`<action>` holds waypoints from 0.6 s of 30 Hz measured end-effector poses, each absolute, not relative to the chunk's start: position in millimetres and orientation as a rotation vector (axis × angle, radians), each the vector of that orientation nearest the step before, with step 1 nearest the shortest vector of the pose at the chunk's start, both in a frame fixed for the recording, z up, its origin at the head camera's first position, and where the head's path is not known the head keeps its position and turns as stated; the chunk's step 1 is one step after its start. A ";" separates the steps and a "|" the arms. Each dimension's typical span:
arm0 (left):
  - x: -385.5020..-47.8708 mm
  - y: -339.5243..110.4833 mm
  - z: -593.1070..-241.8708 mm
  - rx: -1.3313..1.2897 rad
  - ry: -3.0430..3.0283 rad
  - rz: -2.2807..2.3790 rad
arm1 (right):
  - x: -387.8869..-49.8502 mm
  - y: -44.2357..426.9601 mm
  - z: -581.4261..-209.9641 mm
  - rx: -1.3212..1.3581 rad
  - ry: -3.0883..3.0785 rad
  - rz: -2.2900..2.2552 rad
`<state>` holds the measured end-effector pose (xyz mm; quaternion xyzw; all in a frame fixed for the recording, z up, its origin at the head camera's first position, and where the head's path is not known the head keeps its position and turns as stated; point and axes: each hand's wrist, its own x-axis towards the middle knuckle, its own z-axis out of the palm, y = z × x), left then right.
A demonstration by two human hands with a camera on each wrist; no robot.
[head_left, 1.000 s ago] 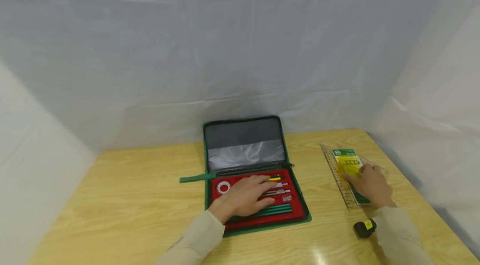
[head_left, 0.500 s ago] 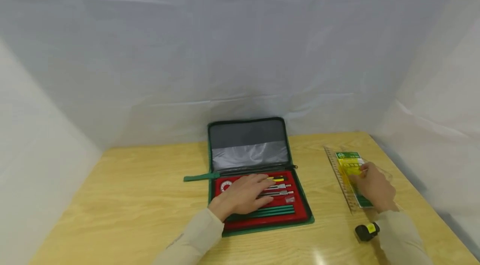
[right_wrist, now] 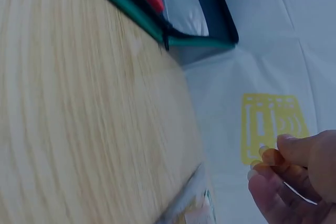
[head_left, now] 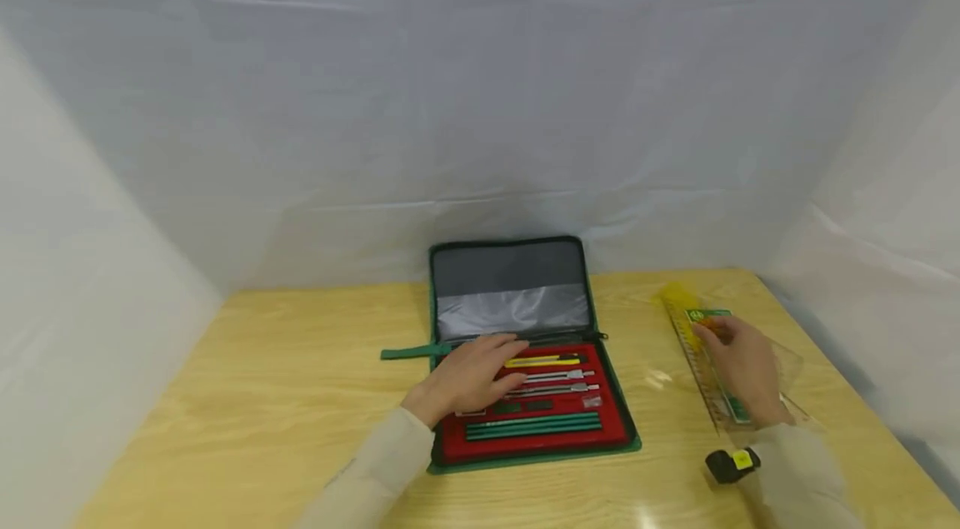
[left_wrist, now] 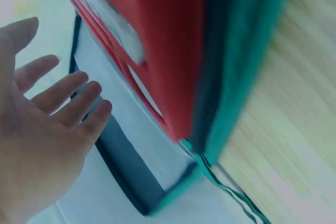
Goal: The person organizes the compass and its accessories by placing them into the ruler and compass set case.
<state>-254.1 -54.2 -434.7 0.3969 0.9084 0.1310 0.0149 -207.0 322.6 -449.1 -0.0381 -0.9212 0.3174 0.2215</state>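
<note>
In the head view, my left hand (head_left: pixel 467 379) is over the left part of an unzipped green drawing-set case (head_left: pixel 536 452). The left wrist view shows its fingers extended and holding nothing. The red insert (head_left: pixel 618 421) carries a yellow cutter (head_left: pixel 543 361), compasses (head_left: pixel 573 376) and several green pencils (head_left: pixel 532 426). At the right, my right hand (head_left: pixel 742 366) pinches a thin see-through yellow drawing template (right_wrist: pixel 247 140) between thumb and fingers, lifted off the table. Below it lie a green-labelled packet (head_left: pixel 738 410) and clear set squares (head_left: pixel 701 383), partly covered by the hand.
A small black device with a yellow label (head_left: pixel 732 465) is by my right wrist. The raised case lid (head_left: pixel 510 271) leans towards the white sheet (head_left: pixel 480 96) behind the wooden table (head_left: pixel 285 396). A green strap (head_left: pixel 408 352) sticks out at the case's left.
My right hand has raised the yellow template off the packet. My left hand has shifted left over the case, uncovering more of the cutter and pencils. The view has turned slightly left.
</note>
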 end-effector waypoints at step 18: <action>-307.1 -90.3 -441.5 0.474 3.021 1.154 | -209.8 296.9 -451.5 -0.037 -2.566 0.926</action>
